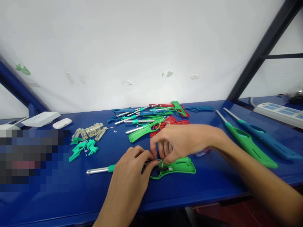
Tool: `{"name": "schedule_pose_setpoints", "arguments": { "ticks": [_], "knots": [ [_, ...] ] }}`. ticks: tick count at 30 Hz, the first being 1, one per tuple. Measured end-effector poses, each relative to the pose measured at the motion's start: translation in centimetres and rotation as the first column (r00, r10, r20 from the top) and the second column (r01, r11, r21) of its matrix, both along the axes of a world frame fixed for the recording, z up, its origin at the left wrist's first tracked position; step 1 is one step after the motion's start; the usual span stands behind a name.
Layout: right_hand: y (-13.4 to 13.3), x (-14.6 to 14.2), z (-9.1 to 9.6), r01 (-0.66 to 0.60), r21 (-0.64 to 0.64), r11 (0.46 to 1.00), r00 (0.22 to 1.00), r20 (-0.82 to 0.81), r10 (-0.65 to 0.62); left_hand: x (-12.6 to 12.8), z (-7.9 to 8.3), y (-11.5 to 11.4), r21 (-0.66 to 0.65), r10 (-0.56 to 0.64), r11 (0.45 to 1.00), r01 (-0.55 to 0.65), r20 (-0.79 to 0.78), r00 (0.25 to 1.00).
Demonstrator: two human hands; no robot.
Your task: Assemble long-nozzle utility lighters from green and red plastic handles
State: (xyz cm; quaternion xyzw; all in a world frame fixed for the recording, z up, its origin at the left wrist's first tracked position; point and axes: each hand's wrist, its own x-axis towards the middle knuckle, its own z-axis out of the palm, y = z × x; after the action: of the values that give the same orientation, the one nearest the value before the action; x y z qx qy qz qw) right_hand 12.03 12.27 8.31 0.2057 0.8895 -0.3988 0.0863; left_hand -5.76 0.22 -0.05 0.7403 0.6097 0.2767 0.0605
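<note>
A green lighter half-shell (180, 166) with a metal nozzle tube (97, 170) lies on the blue table (59, 195) near its front edge. My left hand (131, 173) rests on the shell's middle, fingers curled and pressing it down. My right hand (180, 140) hovers just above the shell's open inside, fingertips pinched together on a small part I cannot make out. A thin white wire shows between the two hands.
A pile of green, blue and red lighter shells with metal tubes (151, 118) lies behind. Two assembled lighters, green (248, 143) and blue (265, 138), lie right. Small green triggers (82, 148) and clear parts (92, 130) lie left. A power strip (279, 113) sits far right.
</note>
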Motion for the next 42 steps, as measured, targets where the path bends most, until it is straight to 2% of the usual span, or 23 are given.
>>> {"name": "schedule_pose_setpoints", "arguments": {
  "ticks": [5,10,13,29,42],
  "knots": [
    [0.3,-0.2,-0.2,-0.009,-0.049,0.999,1.000,0.024,0.010,0.1,0.3,-0.1,-0.039,0.016,0.999,-0.014,0.038,0.999],
    [0.3,-0.2,-0.1,-0.001,-0.049,0.999,0.999,0.044,0.003,-1.5,0.7,-0.8,-0.029,-0.103,0.994,0.110,0.170,0.980],
    [0.3,-0.2,-0.1,-0.007,-0.050,0.999,0.999,0.049,0.009,-2.6,0.6,-0.8,-0.021,-0.100,0.994,0.106,0.198,0.975],
    [0.4,-0.1,-0.2,-0.051,-0.027,0.998,0.995,0.083,0.053,-2.2,0.6,-0.7,-0.013,-0.079,0.997,0.081,0.113,0.990],
    [0.0,-0.4,-0.1,-0.038,0.013,0.999,0.993,0.112,0.037,-2.2,0.4,-0.5,0.015,-0.094,0.996,0.093,0.105,0.990]
  ]
}}
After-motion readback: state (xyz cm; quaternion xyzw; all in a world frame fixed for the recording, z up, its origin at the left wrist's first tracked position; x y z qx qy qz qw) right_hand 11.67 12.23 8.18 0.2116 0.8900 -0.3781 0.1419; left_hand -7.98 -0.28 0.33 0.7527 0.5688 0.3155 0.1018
